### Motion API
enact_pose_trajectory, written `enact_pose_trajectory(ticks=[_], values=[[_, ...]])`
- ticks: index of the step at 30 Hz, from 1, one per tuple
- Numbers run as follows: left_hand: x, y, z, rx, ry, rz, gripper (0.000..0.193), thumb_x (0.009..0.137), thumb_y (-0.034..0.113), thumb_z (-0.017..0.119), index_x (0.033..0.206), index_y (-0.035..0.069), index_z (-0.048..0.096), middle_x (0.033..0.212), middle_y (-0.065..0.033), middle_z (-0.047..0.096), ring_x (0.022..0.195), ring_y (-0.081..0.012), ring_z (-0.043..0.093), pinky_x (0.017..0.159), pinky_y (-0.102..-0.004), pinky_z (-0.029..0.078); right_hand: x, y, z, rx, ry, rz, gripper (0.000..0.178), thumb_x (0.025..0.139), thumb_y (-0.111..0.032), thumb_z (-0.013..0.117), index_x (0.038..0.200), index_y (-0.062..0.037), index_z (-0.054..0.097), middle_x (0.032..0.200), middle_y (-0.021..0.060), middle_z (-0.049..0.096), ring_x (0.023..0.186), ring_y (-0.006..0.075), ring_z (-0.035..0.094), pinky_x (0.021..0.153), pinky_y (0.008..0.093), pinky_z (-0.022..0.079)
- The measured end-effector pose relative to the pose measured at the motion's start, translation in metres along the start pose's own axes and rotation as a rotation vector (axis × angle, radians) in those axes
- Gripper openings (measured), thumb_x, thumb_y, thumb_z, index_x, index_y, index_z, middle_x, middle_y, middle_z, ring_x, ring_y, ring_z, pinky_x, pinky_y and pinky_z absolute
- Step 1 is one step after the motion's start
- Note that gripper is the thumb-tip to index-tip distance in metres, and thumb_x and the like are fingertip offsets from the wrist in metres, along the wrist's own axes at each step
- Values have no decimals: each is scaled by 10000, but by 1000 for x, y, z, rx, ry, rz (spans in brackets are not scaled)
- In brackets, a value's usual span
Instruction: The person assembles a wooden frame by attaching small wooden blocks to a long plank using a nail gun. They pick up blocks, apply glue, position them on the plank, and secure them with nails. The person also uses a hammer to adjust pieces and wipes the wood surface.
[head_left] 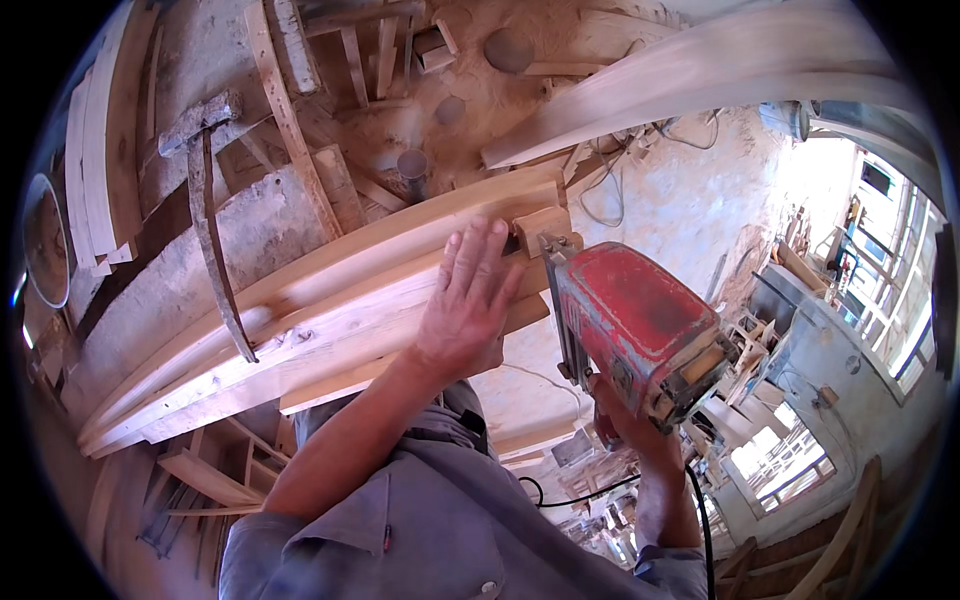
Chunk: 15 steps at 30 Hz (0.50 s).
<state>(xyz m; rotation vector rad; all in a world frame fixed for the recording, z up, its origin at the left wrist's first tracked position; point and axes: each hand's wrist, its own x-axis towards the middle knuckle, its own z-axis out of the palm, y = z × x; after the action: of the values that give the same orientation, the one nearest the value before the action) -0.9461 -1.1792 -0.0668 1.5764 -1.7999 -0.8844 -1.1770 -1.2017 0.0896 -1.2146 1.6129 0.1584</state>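
My left hand [468, 295] lies with its fingers stretched out on a long pale wooden beam [385, 262], close to its right end. My right hand [632, 425] is wrapped around the lower part of a worn red power tool [645, 305] with a cord. The tool's flat metal plate [568, 320] stands against or very near the beam's end, by a small wood block [542, 230]; its blade or bit, if any, is hidden. More long wooden pieces [260, 375] lie alongside the beam, in front of my body.
A dark T-shaped piece with a hammer-like head [203, 120] lies across the beams on the left. A large curved board [700, 75] crosses the far right. Wood strips [290, 115] and scraps lie beyond the beams. A black cord [705, 520] hangs by my right arm.
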Motion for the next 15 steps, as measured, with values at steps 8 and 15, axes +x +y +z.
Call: enact_pose_trajectory(ticks=[8,15], values=[[-2,2,-1,10,-19,-46,702,570,61,673,1259,-33,577,1581,-337,278,1487,-511,246,1213,-620,177,-2,25,-1,-15,-5,30,148,985,-180,662,898,-79,598,567,-16,506,420,79,460,396,266,353],[4,4,-8,45,-88,-54,690,641,127,689,1305,-32,588,1579,-341,273,1490,-503,245,1225,-595,181,-10,26,-4,42,-9,94,152,986,-177,658,887,-79,596,578,-17,509,422,80,455,401,268,356]])
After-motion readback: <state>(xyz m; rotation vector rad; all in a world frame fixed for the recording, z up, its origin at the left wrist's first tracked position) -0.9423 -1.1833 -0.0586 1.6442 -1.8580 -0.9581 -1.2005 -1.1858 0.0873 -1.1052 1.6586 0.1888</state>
